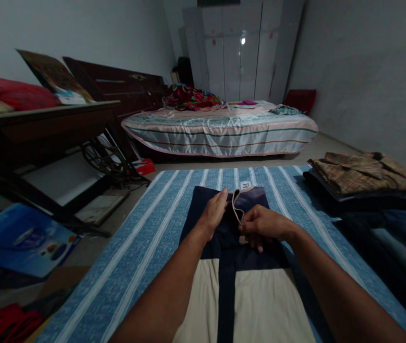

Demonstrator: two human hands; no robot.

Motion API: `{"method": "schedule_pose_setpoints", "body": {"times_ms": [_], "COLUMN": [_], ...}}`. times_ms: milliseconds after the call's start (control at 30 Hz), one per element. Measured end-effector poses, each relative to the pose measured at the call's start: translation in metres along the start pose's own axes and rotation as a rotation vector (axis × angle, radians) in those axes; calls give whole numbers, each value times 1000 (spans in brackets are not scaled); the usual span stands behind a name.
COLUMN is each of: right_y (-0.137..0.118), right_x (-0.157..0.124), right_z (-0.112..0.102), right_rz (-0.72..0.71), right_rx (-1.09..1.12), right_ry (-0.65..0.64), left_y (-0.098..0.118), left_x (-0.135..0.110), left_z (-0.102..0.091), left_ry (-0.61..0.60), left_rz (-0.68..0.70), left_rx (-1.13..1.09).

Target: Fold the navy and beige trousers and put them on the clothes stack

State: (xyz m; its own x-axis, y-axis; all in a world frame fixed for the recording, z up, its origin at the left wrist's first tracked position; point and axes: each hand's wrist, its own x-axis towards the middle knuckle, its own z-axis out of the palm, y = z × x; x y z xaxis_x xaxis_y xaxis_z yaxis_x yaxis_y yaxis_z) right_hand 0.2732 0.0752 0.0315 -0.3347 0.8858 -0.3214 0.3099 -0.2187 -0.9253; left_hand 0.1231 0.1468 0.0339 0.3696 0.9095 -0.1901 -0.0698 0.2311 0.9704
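A pair of navy and beige shorts [231,267] lies flat on a blue striped mat [146,247], waistband away from me. My left hand [214,212] rests flat on the navy waist part, fingers stretched toward the waistband. My right hand [262,224] is closed in a pinch on the pale drawstring [236,207], which loops up from the waistband between both hands.
A stack of folded clothes [360,178] sits at the right edge of the mat. A dark table [45,128] with a treadle frame stands at left. A low bed [220,128] lies ahead, with white wardrobes [242,52] behind it. Bags and red cloth [6,321] lie at left.
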Motion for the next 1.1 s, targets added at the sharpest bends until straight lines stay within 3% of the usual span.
{"method": "schedule_pose_setpoints", "body": {"times_ms": [200,400,500,633,733,833,900,1000,1100], "right_y": [4,13,18,22,21,22,22,24,25], "right_x": [-3,-8,-8,-3,2,8,13,21,25], "right_z": [-3,-15,-24,-33,-35,-29,-20,-6,0], "right_rz": [46,139,161,194,188,152,31,-180,-129], "right_rx": [8,-2,-36,-226,-339,-523,-736,-963,-1027], "right_ry": [-92,-96,51,452,671,874,925,830,850], "left_y": [-12,-32,-33,-20,-13,-15,-20,-25,-26], "left_x": [7,-6,-11,-16,-20,-24,-25,-25,-25], "left_z": [-7,1,5,6,2,-3,-5,-6,-5], "left_ry": [-49,-161,-215,-307,-258,-241,-257,-277,-277], "left_rz": [313,448,450,414,405,295,253,247,240], "left_rx": [533,828,1068,1364,1453,1496,1514,1535,1550]}}
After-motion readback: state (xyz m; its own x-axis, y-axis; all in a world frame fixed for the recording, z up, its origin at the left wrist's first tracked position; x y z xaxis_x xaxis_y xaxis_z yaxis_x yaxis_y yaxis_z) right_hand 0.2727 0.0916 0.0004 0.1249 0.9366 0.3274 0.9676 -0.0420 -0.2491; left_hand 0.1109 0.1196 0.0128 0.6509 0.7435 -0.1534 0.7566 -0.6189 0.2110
